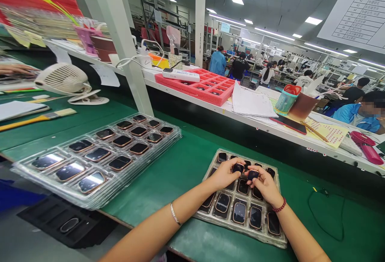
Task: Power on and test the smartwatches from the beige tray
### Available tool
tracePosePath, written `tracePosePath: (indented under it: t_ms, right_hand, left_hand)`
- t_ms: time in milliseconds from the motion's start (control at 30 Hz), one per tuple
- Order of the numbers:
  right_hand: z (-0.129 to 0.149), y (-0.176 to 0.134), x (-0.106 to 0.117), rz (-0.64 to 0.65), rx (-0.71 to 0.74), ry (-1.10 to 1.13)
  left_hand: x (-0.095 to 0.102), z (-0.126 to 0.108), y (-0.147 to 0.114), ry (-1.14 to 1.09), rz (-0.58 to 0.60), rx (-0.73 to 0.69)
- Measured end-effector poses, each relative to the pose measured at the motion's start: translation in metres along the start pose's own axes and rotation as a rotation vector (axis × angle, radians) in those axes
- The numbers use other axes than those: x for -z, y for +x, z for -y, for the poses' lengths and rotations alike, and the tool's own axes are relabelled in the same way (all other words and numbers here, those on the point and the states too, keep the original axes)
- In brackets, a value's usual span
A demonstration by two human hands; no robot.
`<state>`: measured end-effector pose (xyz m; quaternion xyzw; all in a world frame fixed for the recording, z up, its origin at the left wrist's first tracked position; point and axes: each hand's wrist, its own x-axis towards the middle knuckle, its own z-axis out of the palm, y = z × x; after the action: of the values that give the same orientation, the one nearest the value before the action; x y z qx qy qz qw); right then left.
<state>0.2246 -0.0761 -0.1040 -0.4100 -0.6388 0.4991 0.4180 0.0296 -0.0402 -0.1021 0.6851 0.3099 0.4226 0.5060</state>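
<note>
Over the far part of a clear plastic tray, my left hand is closed on a dark, rounded-square smartwatch body. My right hand pinches a second smartwatch body just to the right, its dark face showing. A narrow gap separates the two pieces. Several similar watch bodies with gold-coloured rims, such as this one, lie in the tray's pockets beneath my hands. Part of the tray's far rows is hidden by my fingers.
Left on the green bench stands a stack of clear trays holding several watch bodies. Beyond are a small fan and a brush. A raised shelf carries a red foam tray. A thin cable lies at right.
</note>
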Motion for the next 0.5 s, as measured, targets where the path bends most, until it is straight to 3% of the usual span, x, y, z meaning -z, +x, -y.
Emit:
tracePosePath:
  t_ms: [500]
  right_hand:
    - [0.0019, -0.0001, -0.0009, -0.027, -0.046, 0.08]
  left_hand:
    - [0.0002, -0.0031, -0.0004, 0.0, -0.001, 0.028]
